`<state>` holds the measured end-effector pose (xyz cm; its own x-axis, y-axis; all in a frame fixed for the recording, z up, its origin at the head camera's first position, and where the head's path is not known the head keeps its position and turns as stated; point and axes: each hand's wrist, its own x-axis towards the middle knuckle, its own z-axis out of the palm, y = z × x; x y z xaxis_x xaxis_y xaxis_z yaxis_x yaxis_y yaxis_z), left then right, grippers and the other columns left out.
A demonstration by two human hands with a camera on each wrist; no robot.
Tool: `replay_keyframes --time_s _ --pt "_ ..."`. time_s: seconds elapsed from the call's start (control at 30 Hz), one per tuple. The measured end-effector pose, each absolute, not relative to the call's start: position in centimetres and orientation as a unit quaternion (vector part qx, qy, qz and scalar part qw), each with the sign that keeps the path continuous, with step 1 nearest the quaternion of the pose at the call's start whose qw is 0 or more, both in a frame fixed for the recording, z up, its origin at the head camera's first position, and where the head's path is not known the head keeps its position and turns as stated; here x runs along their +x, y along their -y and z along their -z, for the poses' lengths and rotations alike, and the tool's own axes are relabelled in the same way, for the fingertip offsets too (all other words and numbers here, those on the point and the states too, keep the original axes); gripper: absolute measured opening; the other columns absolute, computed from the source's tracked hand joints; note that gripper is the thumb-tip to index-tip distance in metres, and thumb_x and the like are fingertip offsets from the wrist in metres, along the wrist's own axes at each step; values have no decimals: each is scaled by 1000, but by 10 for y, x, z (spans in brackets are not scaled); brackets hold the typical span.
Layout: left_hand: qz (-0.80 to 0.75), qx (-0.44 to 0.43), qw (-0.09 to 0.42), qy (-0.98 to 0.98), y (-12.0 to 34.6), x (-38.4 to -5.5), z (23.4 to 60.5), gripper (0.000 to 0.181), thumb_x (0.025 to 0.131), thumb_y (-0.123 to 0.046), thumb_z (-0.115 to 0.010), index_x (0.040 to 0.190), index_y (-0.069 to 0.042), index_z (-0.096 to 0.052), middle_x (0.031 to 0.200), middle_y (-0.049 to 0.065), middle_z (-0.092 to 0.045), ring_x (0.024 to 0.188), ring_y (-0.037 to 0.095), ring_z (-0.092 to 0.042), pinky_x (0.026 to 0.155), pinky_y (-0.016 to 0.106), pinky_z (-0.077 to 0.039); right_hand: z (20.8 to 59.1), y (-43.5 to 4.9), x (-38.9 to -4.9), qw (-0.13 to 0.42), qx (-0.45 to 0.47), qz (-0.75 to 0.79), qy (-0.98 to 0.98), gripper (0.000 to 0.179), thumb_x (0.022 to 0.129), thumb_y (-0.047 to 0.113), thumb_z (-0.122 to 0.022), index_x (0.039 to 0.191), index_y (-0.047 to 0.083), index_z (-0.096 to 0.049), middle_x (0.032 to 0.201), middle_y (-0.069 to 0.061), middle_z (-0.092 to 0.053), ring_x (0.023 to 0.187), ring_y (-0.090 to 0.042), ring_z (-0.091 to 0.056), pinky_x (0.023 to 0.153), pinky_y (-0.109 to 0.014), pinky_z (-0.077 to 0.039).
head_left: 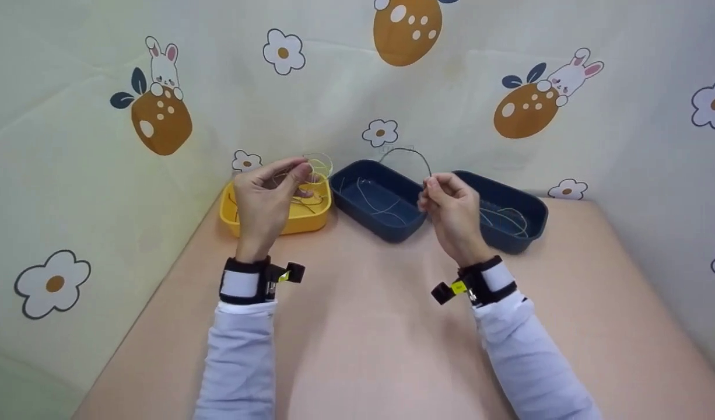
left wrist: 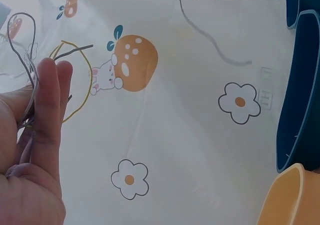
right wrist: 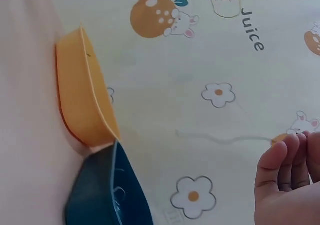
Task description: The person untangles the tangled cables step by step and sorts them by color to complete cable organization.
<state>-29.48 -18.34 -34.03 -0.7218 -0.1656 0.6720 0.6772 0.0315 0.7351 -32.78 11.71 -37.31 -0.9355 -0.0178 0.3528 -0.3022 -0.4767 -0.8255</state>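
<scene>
My left hand (head_left: pixel 263 201) is raised over the yellow box (head_left: pixel 308 225) and pinches a loose bundle of thin wires between thumb and fingers. A yellow wire (left wrist: pixel 91 85) loops out past the fingertips in the left wrist view, with a dark wire (left wrist: pixel 34 27) bent beside it. My right hand (head_left: pixel 455 216) pinches one end of a single dark wire (head_left: pixel 414 151) between thumb and forefinger. This wire arches up and leftward over the middle blue box (head_left: pixel 386 235), its far end free. In the right wrist view the same wire (right wrist: pixel 225 140) extends left from the fingertips.
A second dark blue box (head_left: pixel 516 245) stands at the right, partly behind my right hand. Curved wires lie in all three boxes, which stand along the table's (head_left: pixel 363 326) back edge. Behind them hangs a patterned sheet (head_left: pixel 334 105).
</scene>
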Motion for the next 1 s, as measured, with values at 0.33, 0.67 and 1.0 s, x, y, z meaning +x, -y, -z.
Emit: replay_keyframes --time_s 0.33,0.67,1.0 --pt "657 -195 329 650 190 -293 337 18 96 -12 -79 110 -2 -82 96 14 -83 83 32 -81 67 37 -67 384 -13 -360 -22 85 -866 492 10 106 3 -62 100 0 -69 89 -8 -67 75 -15 -61 67 -24 -56" --pt "648 -202 344 649 192 -290 339 14 96 -9 -78 109 -4 -83 96 21 -81 82 25 -81 68 34 -67 416 59 -380 -127 -14 -837 533 14 108 9 -61 100 3 -71 86 -6 -64 72 -14 -57 61 -22 -48" --pt "630 -196 343 669 189 -292 339 15 96 -13 -80 108 -6 -83 96 10 -84 86 23 -81 77 31 -66 422 72 -386 -162 -18 -760 629 21 105 8 -65 119 -5 -75 97 -9 -79 72 -14 -67 67 -22 -59"
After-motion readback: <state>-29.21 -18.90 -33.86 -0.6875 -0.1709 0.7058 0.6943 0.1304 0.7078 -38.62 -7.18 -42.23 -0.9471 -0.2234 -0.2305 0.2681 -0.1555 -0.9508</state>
